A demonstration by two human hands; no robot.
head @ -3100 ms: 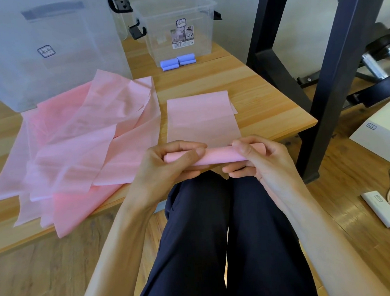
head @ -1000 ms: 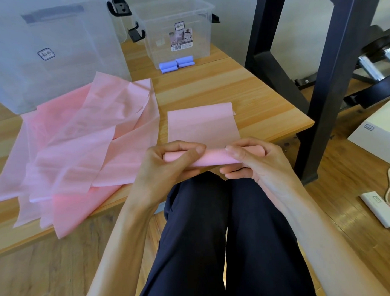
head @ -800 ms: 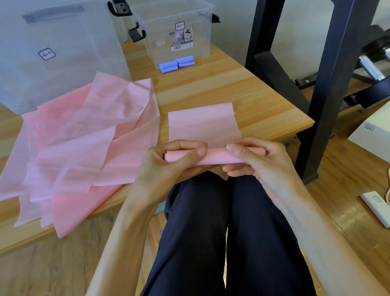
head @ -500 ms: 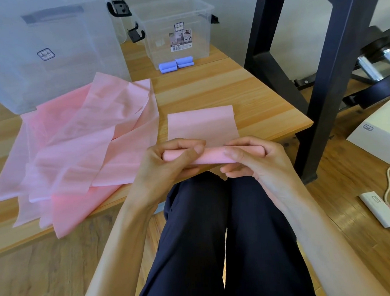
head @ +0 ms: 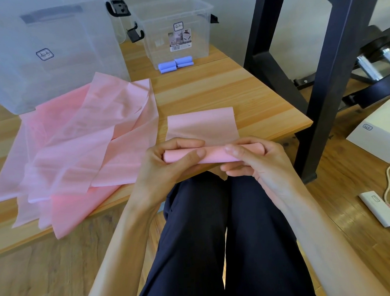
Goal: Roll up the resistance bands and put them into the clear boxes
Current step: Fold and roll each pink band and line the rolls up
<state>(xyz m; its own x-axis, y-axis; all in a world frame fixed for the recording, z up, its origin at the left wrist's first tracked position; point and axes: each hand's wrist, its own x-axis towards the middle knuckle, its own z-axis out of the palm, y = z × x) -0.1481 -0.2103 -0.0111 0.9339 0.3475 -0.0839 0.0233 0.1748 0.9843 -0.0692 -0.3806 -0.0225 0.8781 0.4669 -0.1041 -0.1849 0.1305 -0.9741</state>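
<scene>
Both hands grip one pink resistance band [head: 214, 154] at the near edge of the wooden table [head: 220, 90], above the person's lap. The left hand [head: 166, 167] has its fingers curled over the far side of the rolled part and its thumb pressed on top near the roll's left end. The right hand [head: 257, 160] wraps the roll's right end, thumb on top, fingers curled beneath.

Beyond the fingertips, the unrolled tail of the band lies flat on the table. Compared with three seconds ago that flat tail is shorter: its far edge has drawn closer to the fingers, and the roll looks slightly thicker. The grip of both hands is much the same as before.

Left of the left hand's fingers, a loose heap of pink bands [head: 77, 144] spreads over the table, unchanged. Well beyond the fingers stands a small clear box [head: 175, 16] with rolled blue bands [head: 176, 64] at its base, and a large clear box [head: 51, 53] to its left.
</scene>
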